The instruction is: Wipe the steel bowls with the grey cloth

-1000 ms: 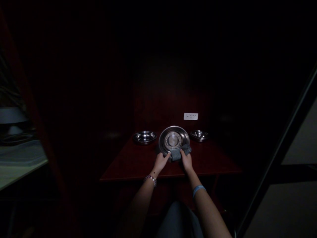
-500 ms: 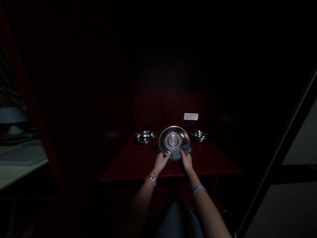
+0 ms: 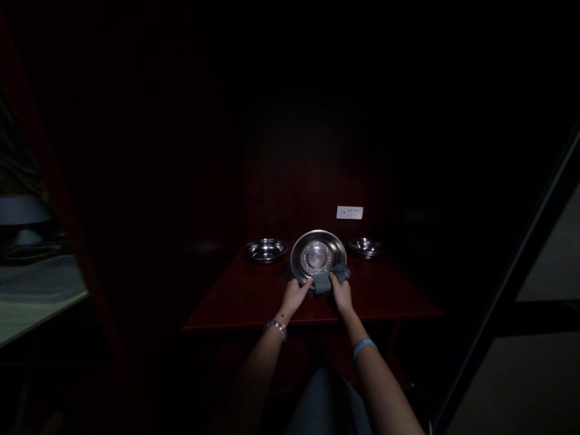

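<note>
A round stainless steel bowl [image 3: 317, 255] is tilted up above the dark red table [image 3: 272, 302], its inside facing me. My left hand [image 3: 295, 295] grips the lower left of its rim, thumb on the near edge. At the lower right, my right hand [image 3: 341, 292] is closed on a grey cloth [image 3: 322, 283], which is folded over the bowl's rim. The fingers of both hands are mostly hidden behind the bowl and cloth.
Another steel bowl [image 3: 266, 250] stands at the back left of the table. At the back right are steel bowls [image 3: 365, 248], seemingly stacked. A white socket panel [image 3: 349, 212] is on the wall behind. Far left, a shelf [image 3: 40, 311] holds a clear plastic tray [image 3: 43, 279].
</note>
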`<state>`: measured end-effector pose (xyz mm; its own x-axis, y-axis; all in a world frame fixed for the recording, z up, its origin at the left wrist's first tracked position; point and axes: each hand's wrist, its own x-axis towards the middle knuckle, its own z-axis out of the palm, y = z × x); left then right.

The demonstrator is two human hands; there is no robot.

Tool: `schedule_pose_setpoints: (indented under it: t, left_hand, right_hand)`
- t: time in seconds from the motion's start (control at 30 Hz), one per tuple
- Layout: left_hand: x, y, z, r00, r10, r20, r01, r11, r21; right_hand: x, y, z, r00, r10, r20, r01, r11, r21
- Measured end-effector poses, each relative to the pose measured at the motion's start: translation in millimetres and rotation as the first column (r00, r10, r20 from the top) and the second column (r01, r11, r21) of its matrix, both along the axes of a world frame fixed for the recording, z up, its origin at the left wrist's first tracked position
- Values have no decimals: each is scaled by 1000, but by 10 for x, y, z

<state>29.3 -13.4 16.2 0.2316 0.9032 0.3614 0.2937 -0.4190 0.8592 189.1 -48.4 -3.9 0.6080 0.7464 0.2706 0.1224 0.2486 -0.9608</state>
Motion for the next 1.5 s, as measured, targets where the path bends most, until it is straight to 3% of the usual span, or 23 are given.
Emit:
schedule_pose_setpoints:
  t: [0.3,0.73,1.07,1.5]
  left_hand:
    - [11,72,-73,1000,-4,-20,4,1000,11]
    - [-21,-92,105,1000,-6,17,7,999,-37]
    - [-20,-110,121,1000,23,18,-22,999,-40]
    - [-3,76,-74,1000,-2,-6,2,1000,-6]
  right_hand:
    - [-10,-17,16,1000,-8,-6,8,1000,-5]
    - [-6,-11,12,1000,-1,6,1,1000,-5]
    - [3,-6,7,1000,4,4,-4,1000,15]
    - [-41,-61,63,1000,-17,4,17,1000,2]
